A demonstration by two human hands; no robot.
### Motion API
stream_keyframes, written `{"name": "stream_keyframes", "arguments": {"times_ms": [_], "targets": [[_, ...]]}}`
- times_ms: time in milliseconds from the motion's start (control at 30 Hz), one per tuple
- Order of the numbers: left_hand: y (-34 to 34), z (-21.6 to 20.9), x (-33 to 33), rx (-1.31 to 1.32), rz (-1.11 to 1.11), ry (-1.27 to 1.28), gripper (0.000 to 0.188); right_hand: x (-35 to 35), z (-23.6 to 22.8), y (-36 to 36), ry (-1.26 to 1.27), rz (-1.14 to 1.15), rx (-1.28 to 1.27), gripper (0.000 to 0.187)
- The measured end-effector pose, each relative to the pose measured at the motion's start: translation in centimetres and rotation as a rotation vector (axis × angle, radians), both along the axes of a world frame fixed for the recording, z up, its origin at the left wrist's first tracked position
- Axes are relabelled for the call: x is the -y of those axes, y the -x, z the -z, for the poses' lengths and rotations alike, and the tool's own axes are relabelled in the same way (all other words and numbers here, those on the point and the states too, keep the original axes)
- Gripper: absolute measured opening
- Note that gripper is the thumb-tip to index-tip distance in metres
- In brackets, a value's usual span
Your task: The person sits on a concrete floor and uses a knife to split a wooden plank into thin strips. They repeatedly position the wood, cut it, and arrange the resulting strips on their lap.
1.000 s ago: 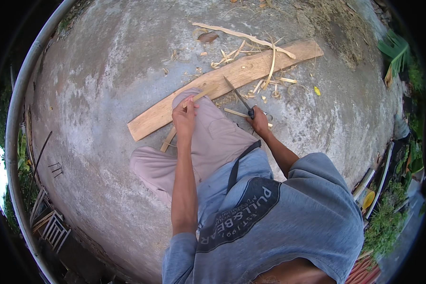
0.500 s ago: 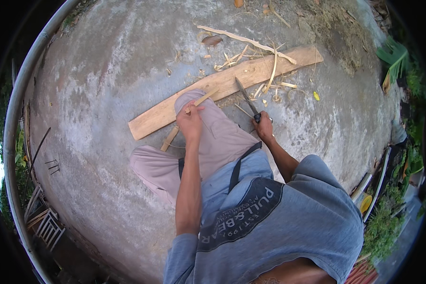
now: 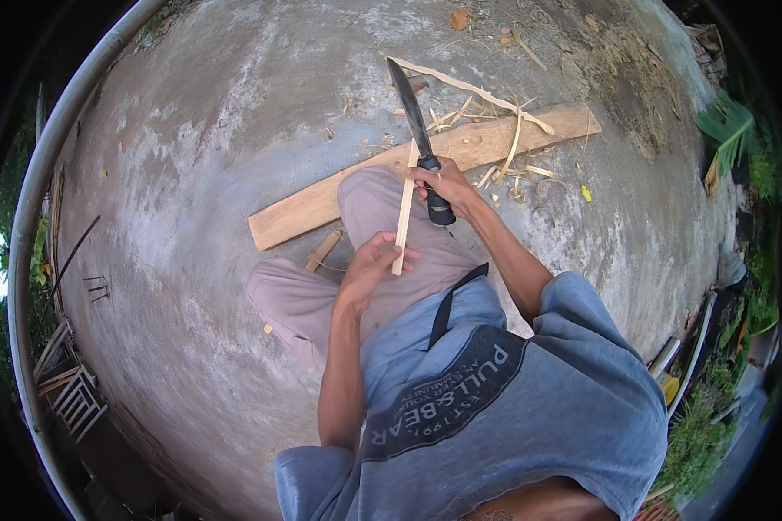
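My right hand point(image 3: 447, 186) is wrapped round the black handle of a knife point(image 3: 411, 102), whose long dark blade points away from me over the plank. A narrow, pale wooden strip point(image 3: 405, 215) stretches above my lap, its far part beside the handle and against the fingers of my right hand. Near its closer end, my left hand point(image 3: 374, 267) pinches the strip between thumb and fingers. Beyond my knees a long, flat wooden plank point(image 3: 300, 207) lies slantwise on the concrete.
Wood shavings point(image 3: 517, 185) and a long, crooked peeled strip point(image 3: 469, 85) lie around and across the plank. A short wooden piece point(image 3: 323, 249) rests between my legs. Concrete ground point(image 3: 174, 217) surrounds me, with a curved grey pipe point(image 3: 28, 252) at the left and plants point(image 3: 728, 130) at the right.
The knife has come up and left from beside the plank, its blade now pointing away. My left hand has drawn closer to me, and the strip has swung lengthwise, meeting my right hand.
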State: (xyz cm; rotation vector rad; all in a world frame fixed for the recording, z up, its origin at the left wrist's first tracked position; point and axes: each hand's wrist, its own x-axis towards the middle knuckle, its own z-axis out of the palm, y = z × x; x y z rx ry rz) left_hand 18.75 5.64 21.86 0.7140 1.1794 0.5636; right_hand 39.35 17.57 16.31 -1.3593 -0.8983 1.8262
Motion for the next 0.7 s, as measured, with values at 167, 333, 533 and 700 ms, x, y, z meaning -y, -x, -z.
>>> {"name": "stream_keyframes", "arguments": {"times_ms": [167, 333, 533, 700], "targets": [[0.0, -0.1, -1.0, 0.343, -0.287, 0.033, 0.028, 1.5, -2.9, 2.2, -0.531, -0.232, 0.43, 0.035], [0.2, -1.1, -0.7, 0.248, -0.484, -0.067, 0.027, 4.3, -5.6, 1.6, -0.71, -0.445, 0.771, 0.031], [0.1, -2.5, 0.3, 0.2, -0.506, -0.137, 0.026, 4.8, -3.2, 2.2, -0.836, -0.403, 0.934, 0.022], [0.6, -4.3, 2.7, 0.136, -0.39, -0.104, 0.027, -1.2, -2.0, 0.4, -0.542, -0.183, 1.066, 0.023]]}}
